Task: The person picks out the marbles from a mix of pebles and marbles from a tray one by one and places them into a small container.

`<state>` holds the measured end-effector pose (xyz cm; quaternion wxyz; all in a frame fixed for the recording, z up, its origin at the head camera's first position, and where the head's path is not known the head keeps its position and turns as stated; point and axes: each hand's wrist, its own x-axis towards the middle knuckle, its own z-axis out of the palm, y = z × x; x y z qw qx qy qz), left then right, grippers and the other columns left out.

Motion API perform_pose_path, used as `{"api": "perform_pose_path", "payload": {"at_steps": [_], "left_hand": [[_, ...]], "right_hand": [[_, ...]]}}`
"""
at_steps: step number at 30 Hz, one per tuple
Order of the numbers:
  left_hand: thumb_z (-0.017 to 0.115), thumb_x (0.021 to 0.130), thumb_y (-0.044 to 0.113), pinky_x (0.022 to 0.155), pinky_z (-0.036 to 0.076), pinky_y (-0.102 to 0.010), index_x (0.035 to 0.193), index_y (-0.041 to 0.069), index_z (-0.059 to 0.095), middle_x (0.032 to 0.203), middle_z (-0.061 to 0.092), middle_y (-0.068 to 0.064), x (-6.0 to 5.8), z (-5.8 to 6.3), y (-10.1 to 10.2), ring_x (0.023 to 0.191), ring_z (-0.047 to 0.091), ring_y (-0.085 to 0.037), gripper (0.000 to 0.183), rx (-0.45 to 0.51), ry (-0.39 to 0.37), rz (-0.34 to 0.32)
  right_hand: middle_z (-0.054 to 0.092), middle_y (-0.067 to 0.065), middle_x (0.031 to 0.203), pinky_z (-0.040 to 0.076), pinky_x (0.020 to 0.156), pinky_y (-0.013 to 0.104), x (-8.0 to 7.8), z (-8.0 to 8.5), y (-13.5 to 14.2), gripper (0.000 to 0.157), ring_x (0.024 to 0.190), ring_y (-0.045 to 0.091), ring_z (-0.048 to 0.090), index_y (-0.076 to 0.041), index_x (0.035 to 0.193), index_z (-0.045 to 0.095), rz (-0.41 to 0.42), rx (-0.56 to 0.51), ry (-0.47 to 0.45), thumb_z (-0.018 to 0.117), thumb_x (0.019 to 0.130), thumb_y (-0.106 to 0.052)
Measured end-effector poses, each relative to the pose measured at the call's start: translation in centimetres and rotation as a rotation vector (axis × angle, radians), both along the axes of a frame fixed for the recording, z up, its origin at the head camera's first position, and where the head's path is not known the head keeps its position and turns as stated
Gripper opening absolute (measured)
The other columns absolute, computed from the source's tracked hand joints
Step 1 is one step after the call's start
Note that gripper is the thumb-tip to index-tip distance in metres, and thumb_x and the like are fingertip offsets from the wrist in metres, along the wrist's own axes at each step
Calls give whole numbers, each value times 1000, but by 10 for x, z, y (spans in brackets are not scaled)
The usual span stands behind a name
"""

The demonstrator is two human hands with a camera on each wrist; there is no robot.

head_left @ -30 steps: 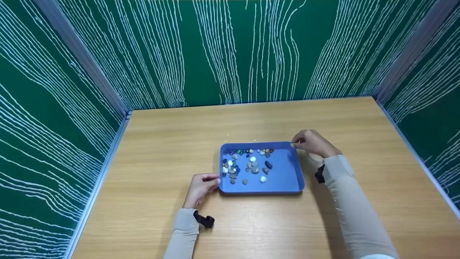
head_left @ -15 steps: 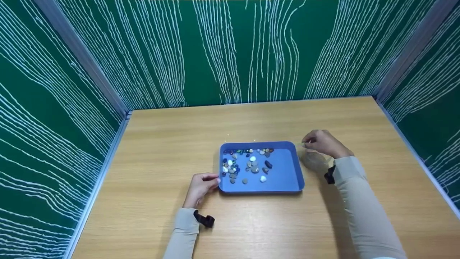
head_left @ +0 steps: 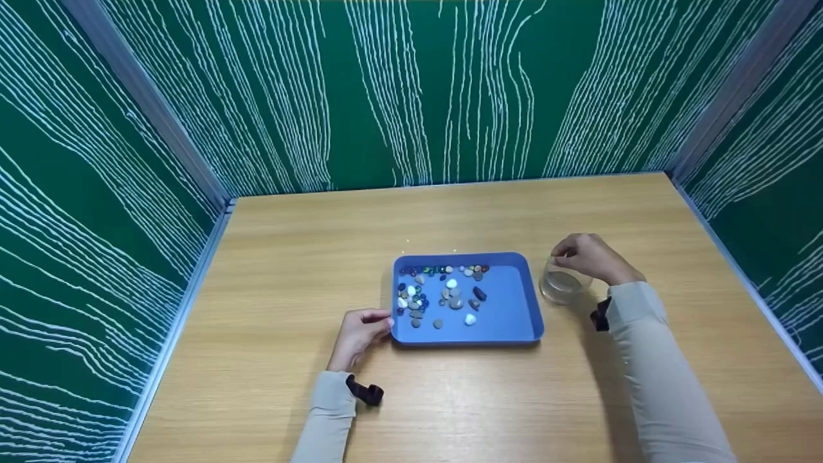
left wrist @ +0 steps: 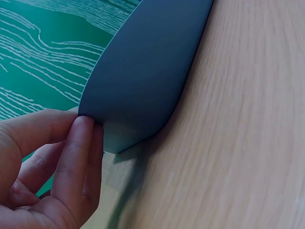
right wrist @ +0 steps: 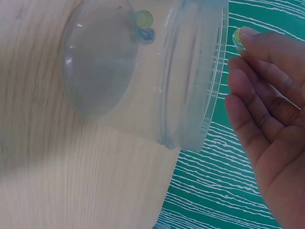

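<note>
A blue tray (head_left: 511,308) lies on the table with pebbles and glass marbles spread over its left and middle parts. My left hand (head_left: 357,337) pinches the tray's left wall near the front corner, its fingertips at the edge in the left wrist view. To the right of the tray stands a clear plastic jar (head_left: 560,292). Over its mouth, my right hand (head_left: 595,258) pinches a green-yellow glass marble (right wrist: 237,39) between thumb and finger. Two marbles, one yellow-green (right wrist: 144,19) and one bluish (right wrist: 147,35), show inside the jar in the right wrist view.
White pebbles (head_left: 470,319) and dark stones (head_left: 479,294) lie among the grey ones in the tray. A few tiny pale specks dot the table (head_left: 308,257) behind the tray. Green panels with white lines (head_left: 424,96) enclose the table at the back and sides.
My right hand has moved right with the marble, from the tray's far right corner to over the jar, which is now more visible. The left hand stays at the tray.
</note>
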<state>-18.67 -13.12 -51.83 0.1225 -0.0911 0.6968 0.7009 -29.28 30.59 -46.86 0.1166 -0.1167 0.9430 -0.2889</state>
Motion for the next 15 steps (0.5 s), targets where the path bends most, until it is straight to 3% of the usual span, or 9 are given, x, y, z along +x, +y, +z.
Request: {"api": "perform_pose_path", "payload": {"at_steps": [10,15], "left_hand": [[66,84,-5,74,59,-24,113,-16,62,100,70,-18,1,1,0,75,64,-8,32,-23,-1,2],[68,83,-4,72,59,-24,113,-15,62,91,70,-7,-7,-17,-3,74,63,-7,32,-10,1,5]], "right_hand": [[65,22,108,55,81,43,2,1,5,23,94,29,60,3,109,68,-21,-4,-19,61,91,-10],[66,21,106,54,79,39,4,2,7,22,93,29,60,3,108,68,-13,-12,2,62,92,-12]]}}
